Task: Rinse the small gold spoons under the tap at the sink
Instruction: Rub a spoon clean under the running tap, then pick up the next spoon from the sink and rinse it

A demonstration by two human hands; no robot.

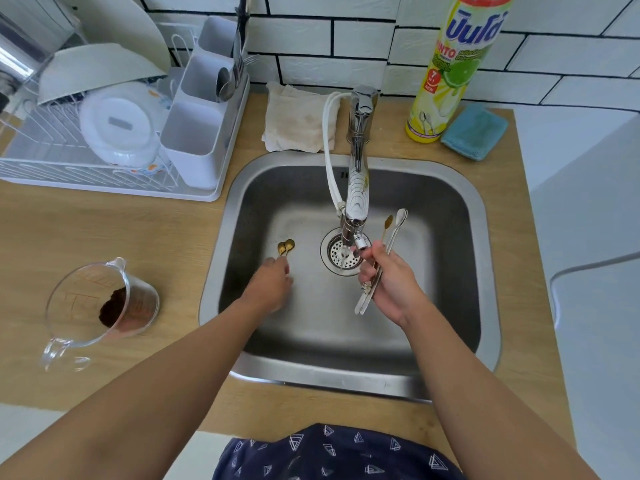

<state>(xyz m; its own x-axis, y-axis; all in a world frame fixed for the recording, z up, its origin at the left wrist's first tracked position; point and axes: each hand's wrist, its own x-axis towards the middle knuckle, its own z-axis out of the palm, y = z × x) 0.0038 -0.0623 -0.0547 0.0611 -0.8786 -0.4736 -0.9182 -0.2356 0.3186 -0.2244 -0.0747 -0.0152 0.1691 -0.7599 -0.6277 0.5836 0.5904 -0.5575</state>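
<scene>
Two small gold spoons (286,247) stick out from my left hand (272,282), which grips their handles low over the left side of the steel sink (304,327). My right hand (391,282) is closed around a bundle of long-handled utensils (384,252), one gold spoon with a brown-coated bowl and pale white ones, held just right of the tap's nozzle. The chrome tap (358,174) reaches over the drain strainer (341,255), and a thin stream of water falls onto it.
A glass measuring jug (100,306) with brown powder lies tilted on the wooden counter at the left. A dish rack (104,140) with bowls and a cutlery caddy stands at the back left. A folded cloth (299,119), detergent bottle (457,67) and blue sponge cloth (474,131) sit behind the sink.
</scene>
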